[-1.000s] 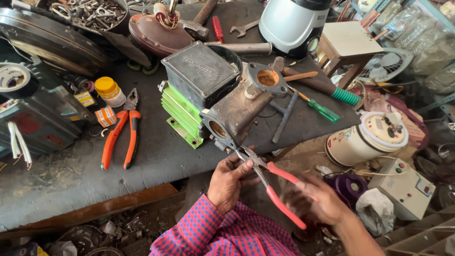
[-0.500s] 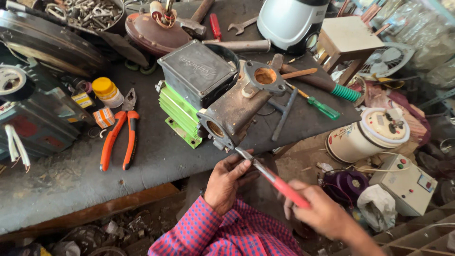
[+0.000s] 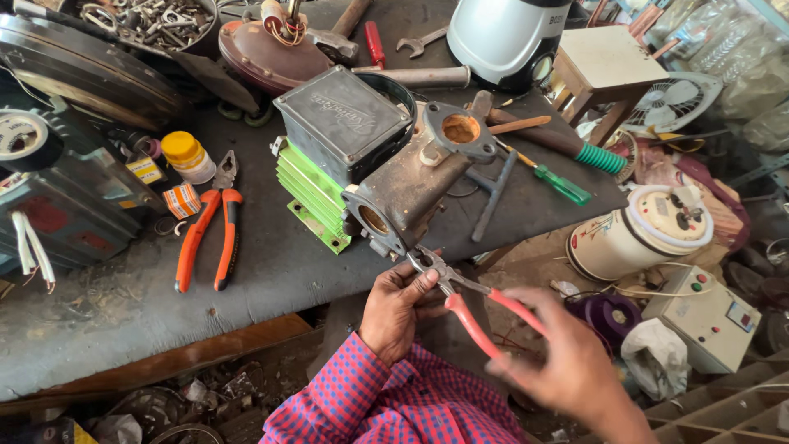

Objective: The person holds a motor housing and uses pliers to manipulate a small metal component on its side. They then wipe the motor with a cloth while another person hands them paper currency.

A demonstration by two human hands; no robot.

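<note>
Rusty metal pump housing with green finned motor (image 3: 394, 177) overhangs dark workbench edge (image 3: 271, 271), flange reachable from below. Left hand (image 3: 399, 308) curls fingers round red-handled pliers (image 3: 460, 292) near nose, steadying it at flange. Right hand (image 3: 567, 366), blurred, wraps handles; squeeze unclear. Spare orange pliers (image 3: 209, 226) lie apart.

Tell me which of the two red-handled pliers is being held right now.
The red-handled pliers by the rusty pump body, at the bench's near edge, gripped by the right hand with the left hand at their head. The orange-handled pliers lie untouched on the bench.
</note>
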